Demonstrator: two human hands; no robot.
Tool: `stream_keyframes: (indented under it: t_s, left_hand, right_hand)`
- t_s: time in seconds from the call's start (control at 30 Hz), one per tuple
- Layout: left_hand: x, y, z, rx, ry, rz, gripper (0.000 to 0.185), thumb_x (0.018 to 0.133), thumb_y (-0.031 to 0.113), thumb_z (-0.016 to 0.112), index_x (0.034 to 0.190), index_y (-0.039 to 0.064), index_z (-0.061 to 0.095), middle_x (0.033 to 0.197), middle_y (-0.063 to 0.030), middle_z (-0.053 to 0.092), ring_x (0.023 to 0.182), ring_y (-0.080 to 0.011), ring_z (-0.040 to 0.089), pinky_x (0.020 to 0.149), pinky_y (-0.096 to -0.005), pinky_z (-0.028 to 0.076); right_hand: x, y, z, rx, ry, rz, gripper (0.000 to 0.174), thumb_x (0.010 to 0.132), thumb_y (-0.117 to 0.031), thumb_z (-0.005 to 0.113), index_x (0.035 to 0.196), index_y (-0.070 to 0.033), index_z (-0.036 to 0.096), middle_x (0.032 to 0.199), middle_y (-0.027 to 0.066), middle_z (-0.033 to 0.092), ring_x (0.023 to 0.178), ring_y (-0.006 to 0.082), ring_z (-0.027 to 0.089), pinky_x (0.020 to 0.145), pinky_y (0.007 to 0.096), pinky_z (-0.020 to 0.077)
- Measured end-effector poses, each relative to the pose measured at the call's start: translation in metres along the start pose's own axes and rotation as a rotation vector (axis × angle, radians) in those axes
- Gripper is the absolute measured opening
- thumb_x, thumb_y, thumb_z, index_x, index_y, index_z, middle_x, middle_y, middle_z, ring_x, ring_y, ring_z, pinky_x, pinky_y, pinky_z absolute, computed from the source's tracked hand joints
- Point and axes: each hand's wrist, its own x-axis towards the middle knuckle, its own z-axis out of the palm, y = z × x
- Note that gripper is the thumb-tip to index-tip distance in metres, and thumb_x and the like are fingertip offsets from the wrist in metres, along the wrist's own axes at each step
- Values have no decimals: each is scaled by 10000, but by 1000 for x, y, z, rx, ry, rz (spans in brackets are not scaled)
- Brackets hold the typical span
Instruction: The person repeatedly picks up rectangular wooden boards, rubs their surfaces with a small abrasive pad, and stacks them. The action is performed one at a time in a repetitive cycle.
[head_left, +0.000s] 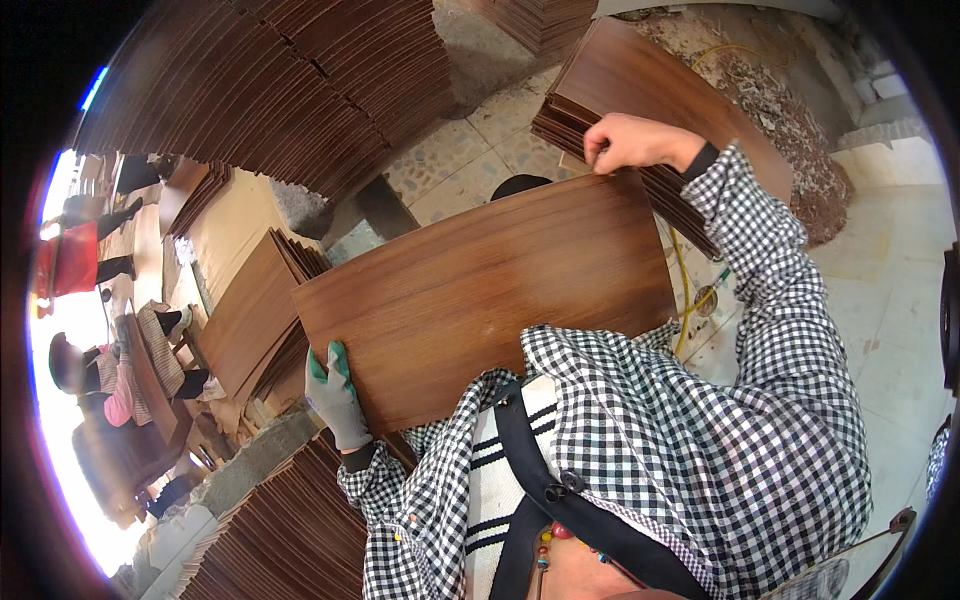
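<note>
A wood-grained board (487, 300), brown and rectangular, lies slanted across my front, its lower edge against my checked shirt. My left hand (339, 401), in a grey glove with green fingertips, grips the board's left end near the lower corner. Bare and curled, my right hand (628, 142) is at the upper edge near the right corner. Its fingertips are bunched close to that edge; whether they pinch it or a small item is hidden. Just beyond this hand lies a stack of similar boards (660, 82).
Tall stacks of thin boards (285, 82) rise at upper left, with more stacked boards (277, 525) at lower left. A yellow hose (681, 285) runs over the tiled floor (862, 300) beside a debris pile (787, 127). Another person (124, 375) sits at far left.
</note>
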Motion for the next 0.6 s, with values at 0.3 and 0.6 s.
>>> stream_keyframes:
  t_s: [0.3, 0.6]
  left_hand:
    - [2, 5, 4, -21, -18, 61, 344, 991, 206, 590, 1186, -78, 587, 1023, -64, 646, 884, -101, 568, 753, -245, 482]
    - [6, 3, 5, -7, 11, -7, 333, 1000, 157, 564, 1234, -81, 563, 1091, -72, 641, 945, -114, 589, 808, -252, 499]
  right_hand:
    - [-4, 17, 7, 61, 73, -60, 143, 726, -95, 696, 839, -7, 698, 791, 76, 695, 727, 166, 616, 640, 335, 481]
    - [-18, 14, 1, 130, 118, -41, 210, 794, -141, 675, 943, 6, 689, 841, 71, 678, 773, 160, 600, 668, 332, 479]
